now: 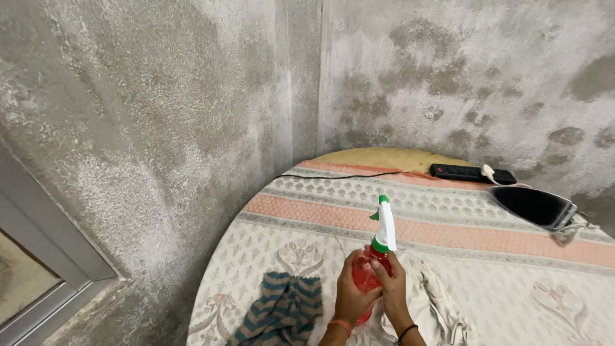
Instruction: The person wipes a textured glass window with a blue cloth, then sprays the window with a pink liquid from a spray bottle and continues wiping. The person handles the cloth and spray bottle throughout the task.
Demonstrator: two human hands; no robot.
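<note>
**Spray bottle, red with white-and-green trigger head — held upright over a patterned table cover**

Spray bottle (375, 256): standing upright at the near edge of the round table (384, 156), both hands wrapping its red body. The left hand (352, 296) is clasping the lower part from the left; the right hand (392, 288) is gripping the neck just under the green collar, fingers curled around it. The nozzle is pointing left, away from the iron.

Landmark: the bottle. All places below are given from it.

- Cream cloth (432, 298): lying crumpled just to the right, touching the right wrist.
- Striped blue-and-tan cloth (282, 311): lying bunched to the left, near but apart.
- Iron (535, 206): resting far to the right and beyond, dark soleplate facing up.
- Black power strip (471, 173): lying beyond the iron, against the wall, a white plug seated in it.
- Thin black cable (339, 175): running across the far side of the cover.

Risks, as judged: with the grip sitting at the collar, the head may be loosening, and liquid could be spilling onto the cover and cloths. Spray or spill travelling far right would be reaching the power strip and iron, an electrical hazard. A wet grip may be letting the bottle slip and tip.
</note>
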